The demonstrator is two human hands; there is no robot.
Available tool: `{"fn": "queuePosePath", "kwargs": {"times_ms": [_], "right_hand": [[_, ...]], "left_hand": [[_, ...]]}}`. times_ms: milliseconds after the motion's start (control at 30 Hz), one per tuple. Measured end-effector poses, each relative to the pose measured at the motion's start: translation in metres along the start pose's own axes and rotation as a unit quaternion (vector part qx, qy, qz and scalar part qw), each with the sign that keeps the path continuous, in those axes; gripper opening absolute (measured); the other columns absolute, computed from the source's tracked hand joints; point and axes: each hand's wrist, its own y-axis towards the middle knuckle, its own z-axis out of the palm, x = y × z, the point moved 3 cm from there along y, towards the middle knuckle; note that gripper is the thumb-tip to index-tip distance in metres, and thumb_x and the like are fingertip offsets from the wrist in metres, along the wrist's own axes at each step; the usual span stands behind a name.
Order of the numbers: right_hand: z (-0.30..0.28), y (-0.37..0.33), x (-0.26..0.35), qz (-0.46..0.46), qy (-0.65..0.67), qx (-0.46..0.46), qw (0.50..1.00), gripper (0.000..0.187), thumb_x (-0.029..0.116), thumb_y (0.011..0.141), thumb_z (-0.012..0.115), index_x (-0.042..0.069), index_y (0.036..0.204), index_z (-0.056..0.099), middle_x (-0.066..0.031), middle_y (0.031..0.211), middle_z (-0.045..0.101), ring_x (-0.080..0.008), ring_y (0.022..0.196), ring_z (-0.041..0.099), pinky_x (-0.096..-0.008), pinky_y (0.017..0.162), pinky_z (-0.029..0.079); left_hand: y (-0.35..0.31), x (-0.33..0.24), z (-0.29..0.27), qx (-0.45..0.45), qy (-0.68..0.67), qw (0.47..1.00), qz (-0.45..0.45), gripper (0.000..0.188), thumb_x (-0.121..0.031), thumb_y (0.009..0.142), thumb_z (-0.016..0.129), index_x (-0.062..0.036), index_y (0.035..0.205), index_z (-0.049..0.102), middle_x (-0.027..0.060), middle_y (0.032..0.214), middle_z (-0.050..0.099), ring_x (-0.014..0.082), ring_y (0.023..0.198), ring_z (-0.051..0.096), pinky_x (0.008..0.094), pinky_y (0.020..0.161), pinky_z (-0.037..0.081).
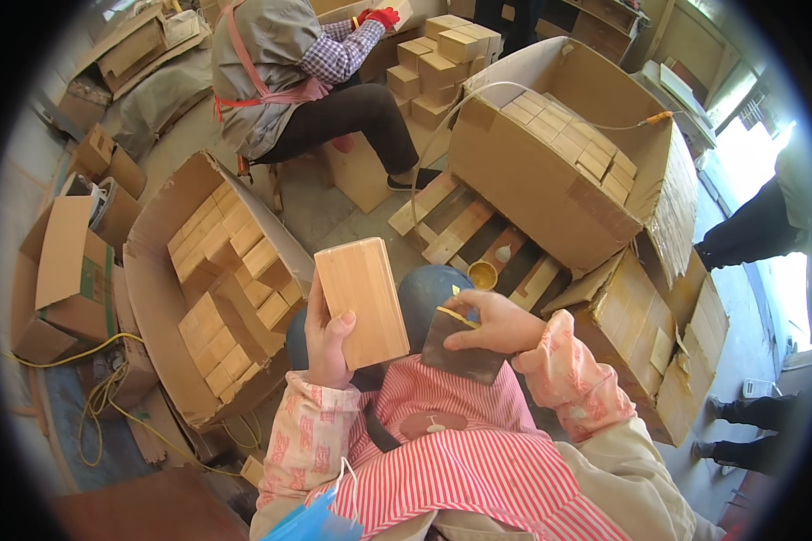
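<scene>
We hold the wooden block (363, 300) upright in the left hand (327, 335), grip closed on its lower left edge, thumb across the front face. Right hand (496, 325) pinches a dark sheet of sandpaper (460, 350), folded over the fingers, just right of the block and not touching it.

To do it well: brace the block against the apron (460, 424), keep the sandpaper flat, stroke along the grain, and ease off at the corners.

Left of the left grip: open carton of wooden blocks (226, 298). Beyond the right grip: a small yellow cup (483, 274) on the pallet slats (469, 230), and a bigger carton (559, 171). Another person (289, 81) is seated further off, clear of us. Nothing blocks the stroke.
</scene>
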Motion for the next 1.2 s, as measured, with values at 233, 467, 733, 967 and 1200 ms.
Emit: {"fn": "queuePosePath", "kwargs": {"times_ms": [233, 467, 733, 967, 1200], "right_hand": [[0.004, 0.007, 0.034, -0.049, 0.109, -0.078, 0.99, 0.076, 0.04, 0.08, 0.095, -0.004, 0.132, 0.063, -0.0079, 0.085, 0.065, -0.0158, 0.076, 0.064, -0.0307, 0.066, 0.05], [0.021, 0.049, 0.054, -0.049, 0.338, -0.223, 0.913, 0.053, 0.043, 0.097, 0.082, -0.002, 0.116, 0.062, -0.0041, 0.083, 0.065, -0.0071, 0.06, 0.048, -0.0251, 0.054, 0.038], [0.072, 0.044, 0.034, 0.124, 0.583, 0.11, 0.795, 0.054, 0.058, 0.111, 0.054, 0.006, 0.114, 0.065, 0.0028, 0.074, 0.051, -0.0053, 0.051, 0.031, -0.0261, 0.045, 0.025], [0.105, 0.058, 0.025, 0.006, 0.603, 0.07, 0.794, 0.049, 0.052, 0.114, 0.052, 0.016, 0.148, 0.056, 0.0039, 0.095, 0.061, -0.0043, 0.07, 0.05, -0.0232, 0.06, 0.041], [0.106, 0.069, 0.02, -0.114, 0.609, 0.024, 0.785, 0.065, 0.043, 0.115, 0.053, 0.015, 0.17, 0.032, 0.0012, 0.13, 0.065, -0.0084, 0.106, 0.063, -0.0259, 0.087, 0.053]], "left_hand": [[-0.002, -0.009, 0.006, 0.002, 0.022, 0.999, 0.035, 0.102, -0.034, 0.083, 0.079, -0.0002, 0.166, 0.03, 0.0168, 0.15, 0.055, 0.028, 0.133, 0.062, 0.0406, 0.109, 0.054], [-0.004, -0.013, 0.006, 0.046, 0.073, 0.996, 0.026, 0.117, -0.034, 0.08, 0.087, -0.0013, 0.171, 0.022, 0.0184, 0.16, 0.049, 0.0295, 0.145, 0.052, 0.043, 0.121, 0.042], [-0.006, -0.031, 0.011, 0.085, 0.153, 0.972, 0.155, 0.132, -0.056, 0.081, 0.088, -0.006, 0.174, 0.009, 0.0182, 0.165, 0.042, 0.0311, 0.15, 0.047, 0.0449, 0.121, 0.041], [-0.005, -0.03, 0.012, 0.091, 0.077, 0.991, 0.067, 0.1, -0.079, 0.104, 0.041, -0.0094, 0.173, 0.02, 0.0108, 0.176, 0.027, 0.0235, 0.153, 0.043, 0.0424, 0.125, 0.039], [-0.006, -0.021, 0.022, 0.058, 0.063, 0.996, 0.008, 0.093, -0.074, 0.108, 0.038, -0.0146, 0.175, 0.012, 0.0113, 0.175, 0.03, 0.0266, 0.153, 0.045, 0.0425, 0.124, 0.04]]}}
